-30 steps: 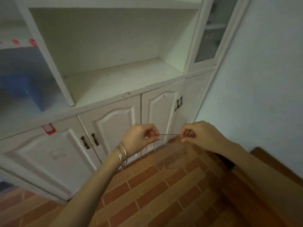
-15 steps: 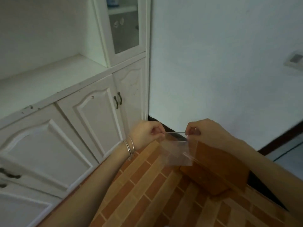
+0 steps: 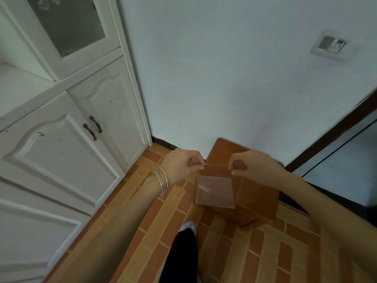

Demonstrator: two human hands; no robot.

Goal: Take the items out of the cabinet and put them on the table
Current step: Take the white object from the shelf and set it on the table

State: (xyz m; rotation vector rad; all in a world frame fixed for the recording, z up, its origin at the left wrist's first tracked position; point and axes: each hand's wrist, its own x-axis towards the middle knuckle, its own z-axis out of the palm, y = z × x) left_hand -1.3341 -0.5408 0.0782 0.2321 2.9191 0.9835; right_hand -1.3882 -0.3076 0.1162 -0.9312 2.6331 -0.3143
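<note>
A clear plastic sheet or bag (image 3: pixel 215 190) hangs between my hands, pinched at its top edge. My left hand (image 3: pixel 180 165), with thin silver bangles on the wrist, grips the top left corner. My right hand (image 3: pixel 252 163) grips the top right corner. The see-through piece hangs above the brick-patterned floor and in front of a brown cardboard box (image 3: pixel 253 193). The white cabinet (image 3: pixel 67 139) stands at the left with its lower doors shut. No table shows in this view.
A pale wall (image 3: pixel 224 78) with a socket plate (image 3: pixel 330 46) fills the back. The cardboard box sits on the floor by the wall. My dark trouser leg and white shoe (image 3: pixel 188 226) show at the bottom. A dark-framed doorway or threshold (image 3: pixel 336 139) lies at the right.
The view has swung right, away from the open cabinet shelf toward the wall and box. Both hands keep hold of the clear piece, which now hangs down flat.
</note>
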